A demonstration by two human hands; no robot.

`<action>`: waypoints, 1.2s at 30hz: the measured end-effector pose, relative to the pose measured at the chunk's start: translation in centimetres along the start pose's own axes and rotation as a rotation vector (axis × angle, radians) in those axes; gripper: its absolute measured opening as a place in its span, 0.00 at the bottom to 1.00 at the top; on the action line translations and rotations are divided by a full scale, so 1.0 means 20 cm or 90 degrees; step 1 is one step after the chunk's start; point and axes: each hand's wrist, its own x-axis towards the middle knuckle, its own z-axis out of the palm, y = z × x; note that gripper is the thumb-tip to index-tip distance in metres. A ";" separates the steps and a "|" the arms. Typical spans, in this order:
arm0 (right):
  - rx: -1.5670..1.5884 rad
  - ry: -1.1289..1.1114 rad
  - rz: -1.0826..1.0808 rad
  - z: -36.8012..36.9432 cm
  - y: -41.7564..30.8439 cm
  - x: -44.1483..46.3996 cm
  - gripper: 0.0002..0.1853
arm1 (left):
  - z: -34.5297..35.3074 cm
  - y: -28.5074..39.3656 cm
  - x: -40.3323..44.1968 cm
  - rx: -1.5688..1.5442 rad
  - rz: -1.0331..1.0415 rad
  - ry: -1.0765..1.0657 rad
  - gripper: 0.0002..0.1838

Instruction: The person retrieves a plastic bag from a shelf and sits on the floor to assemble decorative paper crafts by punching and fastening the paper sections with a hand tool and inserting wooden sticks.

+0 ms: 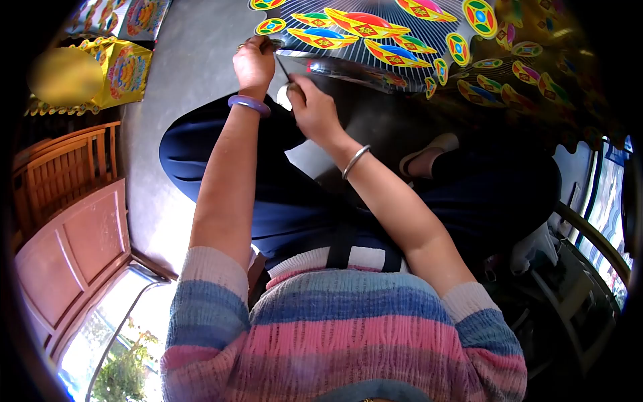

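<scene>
My left hand (254, 65), with a purple bangle on its wrist, is closed at the near left corner of a shiny patterned sheet (375, 30). Its fingers pinch something small and greyish that I cannot make out. My right hand (313, 110), wearing a silver bangle, is closed around the lower end of a thin dark stick (283, 65). The stick slants up toward my left fingertips. Just beside my right fingers is a small white rounded thing (284, 98), partly hidden by them. The sheet bears yellow, red and blue printed ingot shapes.
A golden patterned box-like piece (124, 70) stands at the upper left, above a wooden chair (70, 157). Darker golden patterned material (529, 74) hangs at the right. My bent knees are below my hands, with grey floor (194, 53) beyond.
</scene>
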 end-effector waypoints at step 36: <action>-0.234 0.030 0.026 -1.15 -0.03 -0.28 0.17 | 0.46 0.78 -0.46 -0.421 0.059 -0.146 0.05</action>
